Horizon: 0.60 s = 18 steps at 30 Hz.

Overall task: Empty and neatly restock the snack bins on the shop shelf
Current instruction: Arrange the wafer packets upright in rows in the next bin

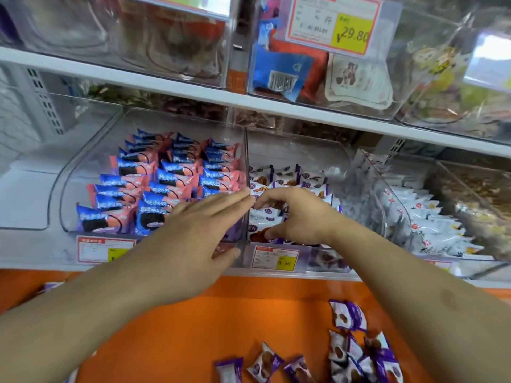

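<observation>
Two clear plastic bins stand side by side on the lower shelf. The left bin [83, 172] holds neat rows of blue-and-pink cookie packets [166, 178]. The middle bin [343, 161] holds purple-and-white waffle snack packets [287, 175]. My left hand [199, 228] lies flat with straight fingers against the wall between the two bins, thumb at the front rim. My right hand [293, 214] reaches into the middle bin, fingers and thumb curled round the front packets there. More purple packets [351, 352] lie loose on the orange ledge [193, 313] below.
A third bin [401, 205] of white packets stands to the right, a brown-snack bin [475, 189] beyond it. Price tags [276, 258] hang on the bin fronts. The shelf above [166, 78] carries more clear bins and a 29.80 tag [331, 20]. White bare shelf lies at the left.
</observation>
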{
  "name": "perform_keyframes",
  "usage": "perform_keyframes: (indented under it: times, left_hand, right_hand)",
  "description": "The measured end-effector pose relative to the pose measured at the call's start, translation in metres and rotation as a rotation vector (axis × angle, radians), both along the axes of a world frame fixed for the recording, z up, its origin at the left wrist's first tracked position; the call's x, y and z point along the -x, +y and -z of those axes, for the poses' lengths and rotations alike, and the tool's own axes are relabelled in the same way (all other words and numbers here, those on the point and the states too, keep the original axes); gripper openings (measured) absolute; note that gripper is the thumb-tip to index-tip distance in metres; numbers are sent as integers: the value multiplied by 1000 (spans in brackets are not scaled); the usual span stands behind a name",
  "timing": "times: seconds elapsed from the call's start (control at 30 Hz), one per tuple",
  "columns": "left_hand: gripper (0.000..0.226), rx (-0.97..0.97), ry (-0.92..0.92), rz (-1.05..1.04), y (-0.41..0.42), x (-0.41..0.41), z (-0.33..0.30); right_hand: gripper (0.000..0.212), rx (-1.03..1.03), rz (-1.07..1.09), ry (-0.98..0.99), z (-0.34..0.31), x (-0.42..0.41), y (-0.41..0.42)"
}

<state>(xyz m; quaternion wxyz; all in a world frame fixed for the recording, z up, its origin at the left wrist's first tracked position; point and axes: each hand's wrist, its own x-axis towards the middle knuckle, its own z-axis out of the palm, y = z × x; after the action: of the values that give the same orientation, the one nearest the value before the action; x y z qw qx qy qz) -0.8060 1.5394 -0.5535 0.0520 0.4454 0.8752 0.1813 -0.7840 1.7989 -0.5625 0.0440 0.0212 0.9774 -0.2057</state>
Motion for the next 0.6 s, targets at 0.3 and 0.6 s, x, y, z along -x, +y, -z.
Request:
perform_keyframes:
  times: [0.3,0.6]
  left_hand:
    - [82,-22,-20,-3,2,-2,0]
    - [81,-21,-32,-2,1,0,2]
  right_hand:
    - [64,-202,-71,46,6,13,-4]
    - [71,-148,-69,43,8,10,6]
